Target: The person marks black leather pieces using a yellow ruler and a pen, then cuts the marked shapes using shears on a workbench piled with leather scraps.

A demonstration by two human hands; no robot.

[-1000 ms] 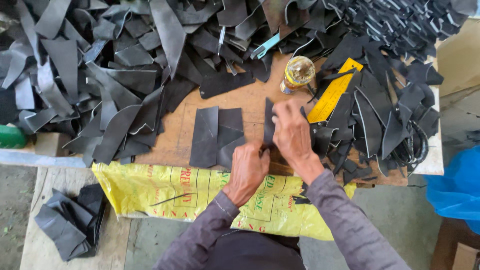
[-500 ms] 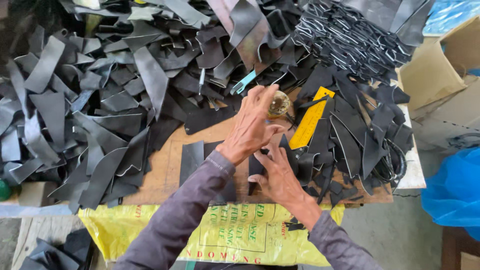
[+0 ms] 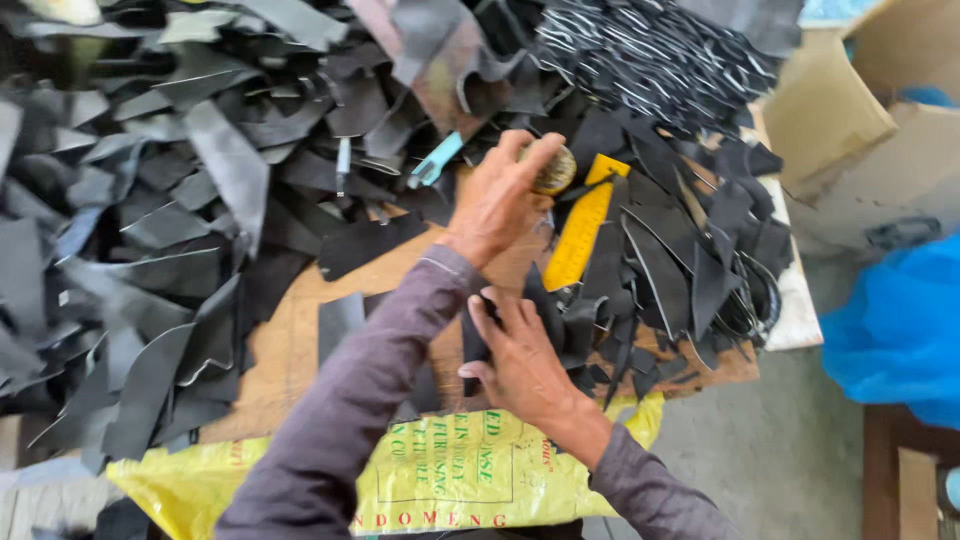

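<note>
My left hand (image 3: 497, 198) reaches across the board and grips a small round tin (image 3: 554, 170) with a brush-like stick poking out of it. My right hand (image 3: 520, 355) rests lower down, fingers pressed on a dark leather strip (image 3: 474, 345) that lies on the brown wooden board (image 3: 285, 345). A yellow ruler-like strip (image 3: 583, 228) lies just right of my left hand. Piles of black and grey leather offcuts (image 3: 170, 220) cover the table to the left and far side.
A yellow printed sack (image 3: 440, 480) hangs over the near table edge. A light blue handled tool (image 3: 435, 160) lies among the scraps. A cardboard box (image 3: 870, 130) stands at the right, a blue plastic bag (image 3: 900, 330) below it. Striped black strips (image 3: 650, 50) are heaped at the back.
My left hand has travelled from the near edge up to the round tin and closed on it. The right hand stayed on the leather strip. The view came closer.
</note>
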